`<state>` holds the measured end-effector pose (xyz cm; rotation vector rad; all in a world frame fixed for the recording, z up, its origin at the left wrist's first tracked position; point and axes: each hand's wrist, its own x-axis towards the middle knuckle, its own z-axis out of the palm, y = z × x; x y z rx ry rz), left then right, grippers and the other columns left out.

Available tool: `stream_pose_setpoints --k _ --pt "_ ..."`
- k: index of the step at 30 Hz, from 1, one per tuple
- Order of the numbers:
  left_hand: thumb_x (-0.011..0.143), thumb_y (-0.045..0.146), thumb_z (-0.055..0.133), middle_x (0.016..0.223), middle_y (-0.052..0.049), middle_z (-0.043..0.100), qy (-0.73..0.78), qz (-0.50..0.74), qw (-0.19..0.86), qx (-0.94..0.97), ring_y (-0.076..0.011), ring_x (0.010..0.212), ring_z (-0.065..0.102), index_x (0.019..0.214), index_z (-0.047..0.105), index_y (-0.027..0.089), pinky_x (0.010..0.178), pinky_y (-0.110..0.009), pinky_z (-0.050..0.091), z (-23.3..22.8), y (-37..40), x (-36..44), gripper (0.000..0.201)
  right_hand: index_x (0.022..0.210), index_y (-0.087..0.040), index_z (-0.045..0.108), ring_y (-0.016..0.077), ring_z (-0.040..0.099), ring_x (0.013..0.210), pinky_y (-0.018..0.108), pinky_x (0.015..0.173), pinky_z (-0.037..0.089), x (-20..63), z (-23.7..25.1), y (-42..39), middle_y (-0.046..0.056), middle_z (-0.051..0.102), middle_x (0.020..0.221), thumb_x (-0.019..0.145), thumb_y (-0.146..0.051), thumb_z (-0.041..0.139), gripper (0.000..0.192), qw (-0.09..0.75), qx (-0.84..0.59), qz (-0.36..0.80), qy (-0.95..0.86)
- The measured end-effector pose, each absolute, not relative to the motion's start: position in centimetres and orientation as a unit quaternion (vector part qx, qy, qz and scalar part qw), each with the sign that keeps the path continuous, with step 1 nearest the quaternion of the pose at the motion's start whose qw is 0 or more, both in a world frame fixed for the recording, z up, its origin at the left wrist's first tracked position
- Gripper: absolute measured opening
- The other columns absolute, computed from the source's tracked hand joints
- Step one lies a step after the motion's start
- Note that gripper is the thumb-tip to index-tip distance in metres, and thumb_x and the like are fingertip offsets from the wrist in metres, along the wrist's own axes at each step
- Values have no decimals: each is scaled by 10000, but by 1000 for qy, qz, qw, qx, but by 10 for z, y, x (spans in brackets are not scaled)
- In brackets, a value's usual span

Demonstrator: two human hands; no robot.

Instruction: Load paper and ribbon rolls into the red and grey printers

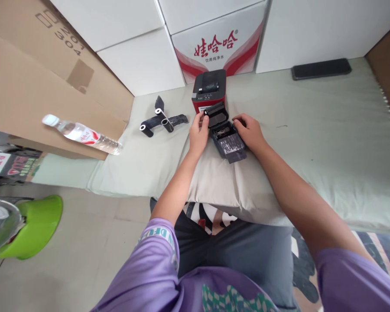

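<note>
Here, the open black device point(226, 143) lies between the left hand point(199, 131), pinching the raised lid point(218, 116), and the right hand point(250, 131), grip indeterminable.

The portable printer point(218, 142) is blackish grey, its dark ribbon point(232, 144) streaked silvery white; the desktop printer point(209, 89) is red with a black top. Black ribbon rolls point(147, 130) show white cores, the sheet point(312, 125) is pale grey-green, and the T-shirt point(190, 288) purple, patterned teal and white.
</note>
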<state>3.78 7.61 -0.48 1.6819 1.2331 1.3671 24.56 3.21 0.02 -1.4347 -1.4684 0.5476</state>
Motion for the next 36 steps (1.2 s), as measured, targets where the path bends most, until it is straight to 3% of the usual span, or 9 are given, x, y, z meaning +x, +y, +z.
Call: stream_pose_setpoints --k 3,6,9,15,23,28,36 --pt "1056 740 409 1260 -100 786 423 521 343 657 -255 1245 721 1177 744 233 1142 -430 542 1 66 40 619 1001 -225 706 252 714 944 416 932 561 243 -2 28 83 798 1001 936 -317 527 212 507 -609 215 -571" --pt "1054 650 511 1220 -92 803 382 478 348 710 -251 1231 727 1062 764 222 1153 -412 533 8 53 46 497 1011 -238 678 236 709 943 406 934 562 241 -4 25 70 783 987 981 -346 492 217 521 -622 214 -544" --pt "1010 502 655 1312 -91 781 396 423 349 737 -256 1284 706 1182 728 227 1178 -408 516 8 48 50 333 993 -240 663 232 710 943 405 939 566 239 -2 23 67 776 989 986 -381 501 215 525 -618 228 -539" --pt "968 351 681 1504 -118 678 426 348 458 699 -279 1459 613 1353 646 202 1276 -435 432 7 62 36 414 1027 -242 710 265 716 1020 450 1007 567 238 6 18 77 806 1080 940 -421 558 250 515 -591 264 -562" --pt "783 363 821 1551 -125 645 355 335 611 624 -344 1548 527 1331 659 207 1336 -538 355 14 69 24 592 1147 -254 711 293 709 1090 531 1120 543 242 5 23 83 779 1170 888 -452 646 332 487 -555 337 -584" --pt "747 333 864 1512 -114 655 324 322 587 668 -350 1563 499 1284 648 224 1333 -548 340 11 76 25 589 1193 -270 701 290 704 1111 530 1106 567 245 3 27 72 765 1172 830 -412 700 389 488 -532 387 -574" --pt "848 513 821 1508 -128 660 340 391 533 669 -313 1475 601 1316 631 227 1303 -515 401 -10 65 27 580 1172 -267 715 270 700 1074 512 1089 579 243 3 25 60 773 1167 829 -405 703 370 501 -541 372 -564"
